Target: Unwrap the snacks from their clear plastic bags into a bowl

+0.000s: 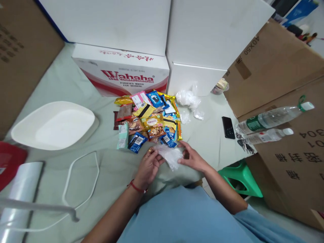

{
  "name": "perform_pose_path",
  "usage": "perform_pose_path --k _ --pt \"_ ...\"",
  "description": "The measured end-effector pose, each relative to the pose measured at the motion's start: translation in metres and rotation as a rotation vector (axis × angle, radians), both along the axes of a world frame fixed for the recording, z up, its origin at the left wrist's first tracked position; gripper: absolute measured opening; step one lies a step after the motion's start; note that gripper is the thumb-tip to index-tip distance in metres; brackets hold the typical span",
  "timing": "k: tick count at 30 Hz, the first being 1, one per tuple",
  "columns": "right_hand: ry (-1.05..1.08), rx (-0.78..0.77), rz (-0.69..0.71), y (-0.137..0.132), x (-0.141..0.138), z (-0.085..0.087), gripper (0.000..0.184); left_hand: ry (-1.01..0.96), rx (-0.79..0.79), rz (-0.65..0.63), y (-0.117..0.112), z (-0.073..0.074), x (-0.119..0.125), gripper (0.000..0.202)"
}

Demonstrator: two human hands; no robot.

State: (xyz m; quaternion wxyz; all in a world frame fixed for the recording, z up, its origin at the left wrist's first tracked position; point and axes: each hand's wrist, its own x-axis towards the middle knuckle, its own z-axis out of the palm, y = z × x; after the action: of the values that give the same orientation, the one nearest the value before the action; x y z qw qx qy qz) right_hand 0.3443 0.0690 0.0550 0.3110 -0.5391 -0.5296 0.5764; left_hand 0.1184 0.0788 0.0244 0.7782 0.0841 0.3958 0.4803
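Head view: plastic bag (170,156) spans between left hand (149,166), pinching one edge, and right hand (194,159), touching the opposite edge, grip indeterminate.

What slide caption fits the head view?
Left hand pinches a clear plastic bag, right hand at its edge, near piled colourful snack packets.

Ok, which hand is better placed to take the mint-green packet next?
Probably the left hand: it is nearer the mint-green packet, at the near left of the snack pile. It grips the plastic bag, though; the right hand, also at the bag, is farther off.
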Motion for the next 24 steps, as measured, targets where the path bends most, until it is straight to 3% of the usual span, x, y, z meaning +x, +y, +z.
perform_pose_path --k 1,3,7,10,13,16,19,22,24 --pt "0.021 -0.004 0.053 -0.002 -0.005 0.000 0.095 -0.010 0.003 -0.010 0.001 0.000 0.000 0.031" --pt "0.089 -0.060 0.099 -0.007 -0.014 -0.003 0.097 -0.023 0.010 -0.015 0.000 0.000 0.003 0.029" --pt "0.229 -0.281 -0.036 -0.013 -0.021 -0.012 0.066 -0.032 0.007 0.020 -0.001 -0.004 0.007 0.022" --pt "0.267 -0.358 -0.034 -0.013 -0.005 -0.010 0.055 -0.035 -0.070 0.110 0.000 -0.006 0.004 0.014" --pt "0.223 -0.336 -0.047 0.001 0.031 -0.001 0.046 0.006 -0.159 0.203 0.003 -0.002 -0.008 0.012" --pt "0.105 -0.146 -0.358 0.043 0.078 0.009 0.050 0.074 -0.170 0.242 0.005 0.010 -0.024 0.012" --pt "-0.074 0.120 -0.723 0.114 0.123 0.015 0.062 0.127 -0.173 0.247 0.003 0.026 -0.036 0.018" --pt "-0.345 0.197 -0.744 0.185 0.149 0.013 0.078 0.147 -0.228 0.251 -0.004 0.039 -0.041 0.017" --pt "-0.541 0.209 -0.694 0.215 0.149 0.004 0.092 0.146 -0.286 0.256 -0.010 0.043 -0.042 0.015"
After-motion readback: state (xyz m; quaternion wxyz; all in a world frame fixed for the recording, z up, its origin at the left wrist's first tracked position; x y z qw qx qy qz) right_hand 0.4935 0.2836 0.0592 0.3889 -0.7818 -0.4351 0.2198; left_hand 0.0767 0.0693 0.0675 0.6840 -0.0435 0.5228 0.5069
